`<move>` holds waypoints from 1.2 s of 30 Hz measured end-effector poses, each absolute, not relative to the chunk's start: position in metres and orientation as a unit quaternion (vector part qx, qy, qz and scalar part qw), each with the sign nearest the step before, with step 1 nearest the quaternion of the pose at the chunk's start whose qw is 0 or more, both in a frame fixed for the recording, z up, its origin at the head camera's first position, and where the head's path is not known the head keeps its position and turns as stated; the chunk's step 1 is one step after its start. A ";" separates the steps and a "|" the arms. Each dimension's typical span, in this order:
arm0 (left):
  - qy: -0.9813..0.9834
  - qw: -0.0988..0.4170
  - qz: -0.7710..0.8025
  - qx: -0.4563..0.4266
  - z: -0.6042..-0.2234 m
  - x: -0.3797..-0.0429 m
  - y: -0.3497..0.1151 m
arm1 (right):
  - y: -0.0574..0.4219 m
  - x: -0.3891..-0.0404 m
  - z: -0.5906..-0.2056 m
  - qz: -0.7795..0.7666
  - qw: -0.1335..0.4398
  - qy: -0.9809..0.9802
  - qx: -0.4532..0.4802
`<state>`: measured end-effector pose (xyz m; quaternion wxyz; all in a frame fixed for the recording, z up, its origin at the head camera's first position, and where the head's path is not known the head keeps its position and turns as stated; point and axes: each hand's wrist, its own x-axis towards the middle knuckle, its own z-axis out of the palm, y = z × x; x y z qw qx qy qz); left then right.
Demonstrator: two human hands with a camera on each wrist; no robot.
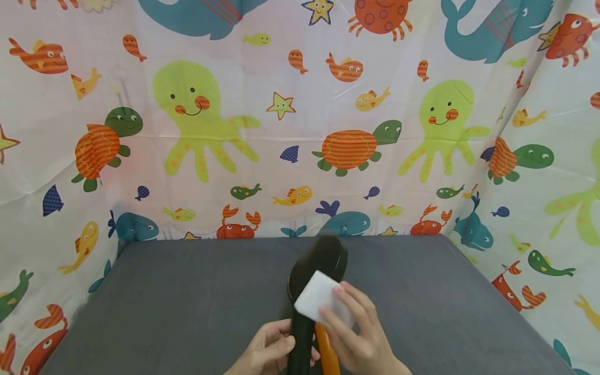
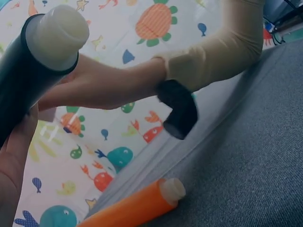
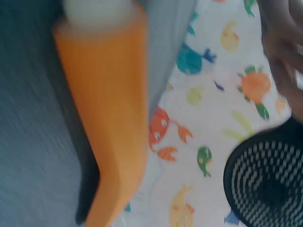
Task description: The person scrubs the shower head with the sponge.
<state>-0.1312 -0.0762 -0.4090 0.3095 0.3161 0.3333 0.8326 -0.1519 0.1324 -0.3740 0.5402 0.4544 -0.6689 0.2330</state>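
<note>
Black shower head is the big one, left hand wrapped round its handle, top end at 1 o'clock. Orange handle sits at that hand's 3. Right hand pinches a white block at its 10; can't tell if it's touching the black one.

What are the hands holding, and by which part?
The left hand grips a black shower head by its handle; the right hand holds a white block by its right side.
</note>
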 end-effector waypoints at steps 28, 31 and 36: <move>0.322 0.289 0.829 0.353 -0.420 -0.135 -0.074 | 0.143 -0.145 -0.363 0.423 0.469 -0.632 0.449; 0.339 0.292 0.825 0.346 -0.421 -0.136 -0.076 | 0.147 -0.148 -0.366 0.436 0.467 -0.634 0.436; 0.371 0.315 0.806 0.337 -0.423 -0.137 -0.082 | 0.165 -0.163 -0.362 0.515 0.401 -0.691 0.309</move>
